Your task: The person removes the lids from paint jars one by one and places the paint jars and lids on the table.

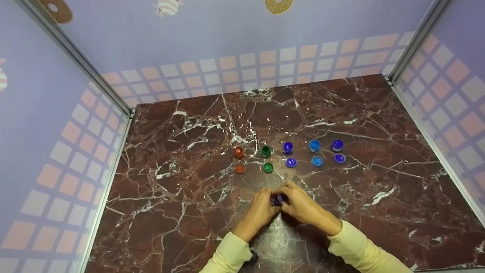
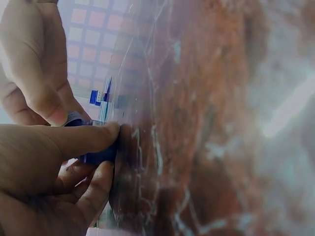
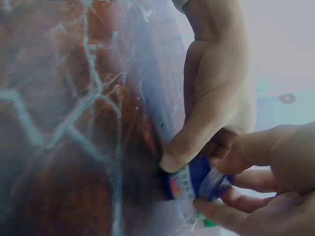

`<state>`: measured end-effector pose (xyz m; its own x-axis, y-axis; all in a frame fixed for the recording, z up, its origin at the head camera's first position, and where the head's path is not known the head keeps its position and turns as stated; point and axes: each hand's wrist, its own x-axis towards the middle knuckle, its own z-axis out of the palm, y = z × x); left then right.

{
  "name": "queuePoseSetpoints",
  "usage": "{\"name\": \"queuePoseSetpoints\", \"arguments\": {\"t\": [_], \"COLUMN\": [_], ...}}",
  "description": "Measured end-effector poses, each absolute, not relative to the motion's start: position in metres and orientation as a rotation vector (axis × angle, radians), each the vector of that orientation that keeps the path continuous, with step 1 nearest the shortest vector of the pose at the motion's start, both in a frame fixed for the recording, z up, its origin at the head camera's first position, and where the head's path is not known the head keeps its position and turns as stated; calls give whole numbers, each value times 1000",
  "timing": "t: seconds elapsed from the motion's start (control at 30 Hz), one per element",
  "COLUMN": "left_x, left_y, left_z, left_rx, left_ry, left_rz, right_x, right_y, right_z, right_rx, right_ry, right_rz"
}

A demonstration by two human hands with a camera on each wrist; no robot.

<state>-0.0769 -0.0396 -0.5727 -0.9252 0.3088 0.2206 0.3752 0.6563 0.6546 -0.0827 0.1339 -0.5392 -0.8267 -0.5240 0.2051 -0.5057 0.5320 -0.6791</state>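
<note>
Hands meet low in the middle of the frame over the dark red marble bench (image 1: 170,144), both pinching one small dark blue plastic pot (image 1: 278,199). The left hand (image 1: 259,212) grips its labelled body between thumb and fingers, while the right hand (image 1: 303,206) curls round the paler lid end. It looks light, stiff and a little slick, best held at the sides. Both wrists lie low, cream sleeves (image 1: 360,250) angling inward. Matching little pots and loose lids (image 1: 290,155) stand in two rows beyond.

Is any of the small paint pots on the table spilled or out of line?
Nothing stands out. The pots stand upright in a row, lids in front. Left hand and right hand grip a dark blue pot.
</note>
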Motion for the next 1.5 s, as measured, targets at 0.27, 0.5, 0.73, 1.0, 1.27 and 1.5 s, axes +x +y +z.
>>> {"name": "queuePoseSetpoints", "arguments": {"t": [0.27,0.5,0.73,1.0,1.27,1.5], "left_x": [-72,-70,-71,-67,-62,-57], "left_y": [-36,-34,-36,-43,-54,-64], "left_z": [-570,-566,-563,-563,-561,-561], "left_rx": [-506,-507,-448,-420,-387,-344], "left_ry": [-2837,-2861,-2887,-2873,-2850,-2861], "left_rz": [-1125,-1082,-1152,-1150,-1171,-1199], "right_x": [-84,-83,-83,-83,-82,-83], "right_y": [149,154,154,150,146,142], "right_z": [-555,-563,-564,-565,-564,-563], "right_rx": [-732,-679,-614,-571,-652,-649], "right_ry": [2600,2523,2356,2202,2322,2264], "right_rz": [-1523,-1630,-1759,-1828,-1738,-1737]}}
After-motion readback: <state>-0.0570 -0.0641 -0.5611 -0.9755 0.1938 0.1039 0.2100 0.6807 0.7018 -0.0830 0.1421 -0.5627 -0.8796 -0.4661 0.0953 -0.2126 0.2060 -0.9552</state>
